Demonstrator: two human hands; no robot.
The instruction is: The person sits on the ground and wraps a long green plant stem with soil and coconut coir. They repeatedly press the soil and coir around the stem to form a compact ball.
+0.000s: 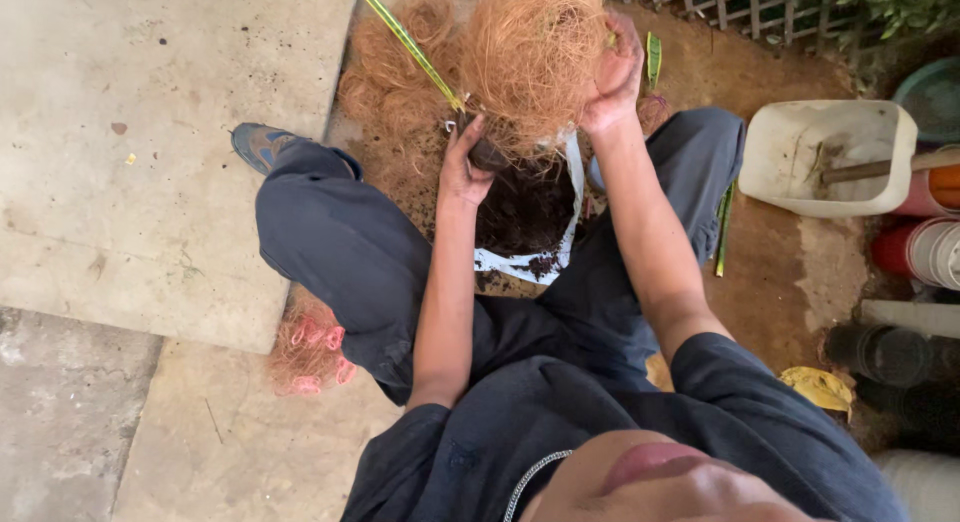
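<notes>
You are squatting on the paving, knees wide, with the work between your legs. Nearest you, the white sack (560,257) lies open on the ground, dark potting soil (525,207) showing in its mouth.

Just above it your left hand (463,167) is curled round the dark base of the bundle, where the plant's stem (405,44), a long green-and-yellow striped blade, runs up and away to the left. The fingers there are closed round that base; keep them snug, so the root end does not twist while the other hand works.

Your right hand (612,74) is up at the far side, fingers closed into the tangle of coconut fibre (530,52), which sits on top of the base your left hand holds. Draw the fibre round evenly, I would say, and avoid tugging in one clump, since loose strands shed easily and may pull the stem askew.

More fibre (395,87) lies heaped on the soil beyond, within reach. To your right stand a white plastic tub (800,162) with a tool handle (880,168) in it, and stacked pots (925,247).
</notes>
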